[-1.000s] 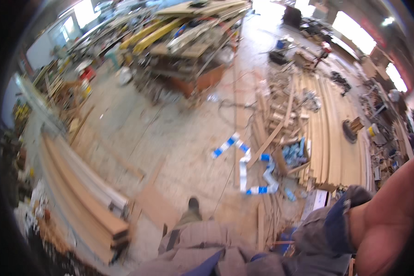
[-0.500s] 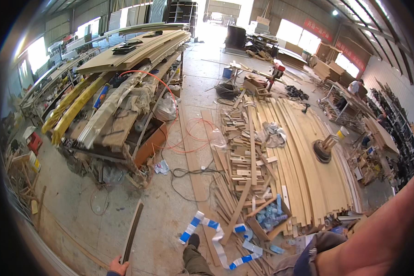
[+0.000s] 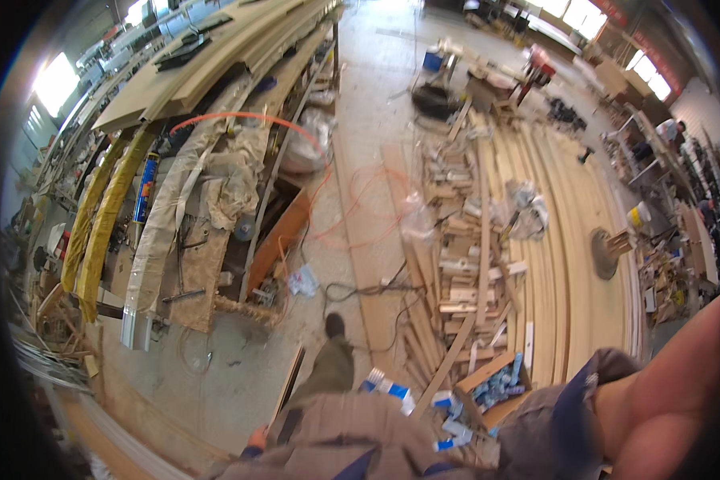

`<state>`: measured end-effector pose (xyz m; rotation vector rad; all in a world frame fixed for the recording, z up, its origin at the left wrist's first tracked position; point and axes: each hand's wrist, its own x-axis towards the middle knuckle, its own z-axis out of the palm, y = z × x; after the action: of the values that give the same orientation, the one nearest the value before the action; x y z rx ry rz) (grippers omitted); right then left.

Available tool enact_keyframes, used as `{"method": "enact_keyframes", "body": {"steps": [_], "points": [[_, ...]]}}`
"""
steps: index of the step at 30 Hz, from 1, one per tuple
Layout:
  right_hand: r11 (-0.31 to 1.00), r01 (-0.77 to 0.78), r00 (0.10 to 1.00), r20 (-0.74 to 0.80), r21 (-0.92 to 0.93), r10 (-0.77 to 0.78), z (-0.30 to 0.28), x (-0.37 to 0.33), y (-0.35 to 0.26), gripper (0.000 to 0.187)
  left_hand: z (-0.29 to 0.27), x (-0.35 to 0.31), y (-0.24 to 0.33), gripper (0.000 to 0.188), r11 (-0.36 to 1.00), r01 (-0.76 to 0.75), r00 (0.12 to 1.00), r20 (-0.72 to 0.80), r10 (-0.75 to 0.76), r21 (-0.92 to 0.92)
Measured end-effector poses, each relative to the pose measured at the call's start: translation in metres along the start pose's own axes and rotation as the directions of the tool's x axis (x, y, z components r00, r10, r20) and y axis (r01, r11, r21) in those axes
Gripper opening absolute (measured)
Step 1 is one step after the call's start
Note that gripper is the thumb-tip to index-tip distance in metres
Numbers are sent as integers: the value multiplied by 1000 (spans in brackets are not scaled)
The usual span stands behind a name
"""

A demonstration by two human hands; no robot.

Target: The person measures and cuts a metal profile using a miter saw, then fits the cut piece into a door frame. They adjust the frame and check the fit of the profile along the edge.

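Observation:
At the lower edge, my left hand (image 3: pixel 257 437) is closed round the near end of a narrow wooden strip (image 3: pixel 290 379), which has a dark face and a pale edge. The strip points forward, away from me, beside my outstretched leg (image 3: pixel 328 373). My bare right arm (image 3: pixel 670 384) is raised along the right side, and its hand lies outside the picture. Blue-and-white tape or film (image 3: pixel 392 388) lies crumpled on the floor to the right of my foot.
A cluttered bench (image 3: pixel 192 272) stands at the left with yellow-wrapped lengths (image 3: pixel 104 216) and stacked boards (image 3: pixel 168 88). An orange hose (image 3: pixel 352 216) and black cable (image 3: pixel 368 286) cross the floor. Wood offcuts (image 3: pixel 460 272), a box of blue pieces (image 3: pixel 496 380) and long planks (image 3: pixel 568 264) lie right.
The view has tilted down and moved forward, so the bench and planks appear nearer. My left hand still holds the strip, now close beside my leg.

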<state>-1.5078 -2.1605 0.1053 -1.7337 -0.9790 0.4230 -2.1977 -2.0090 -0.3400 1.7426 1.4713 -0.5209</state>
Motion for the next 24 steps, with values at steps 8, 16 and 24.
{"method": "enact_keyframes", "body": {"steps": [8, 16, 24], "points": [[756, 653, 757, 0, -37, -654, -59, 262, -93, 41, -182, 259, 213, 42, 946, -324, 946, -2, 324, 21], [929, 340, 931, -189, 144, -312, -43, 529, 31, 41, -367, 329, 647, 67, 870, -385, 923, -129, 363, -306], [960, -278, 946, 187, 38, 266, 29, 724, 203, 19, -442, 431, 922, 68, 759, -549, 833, -157, 531, -351]]}}
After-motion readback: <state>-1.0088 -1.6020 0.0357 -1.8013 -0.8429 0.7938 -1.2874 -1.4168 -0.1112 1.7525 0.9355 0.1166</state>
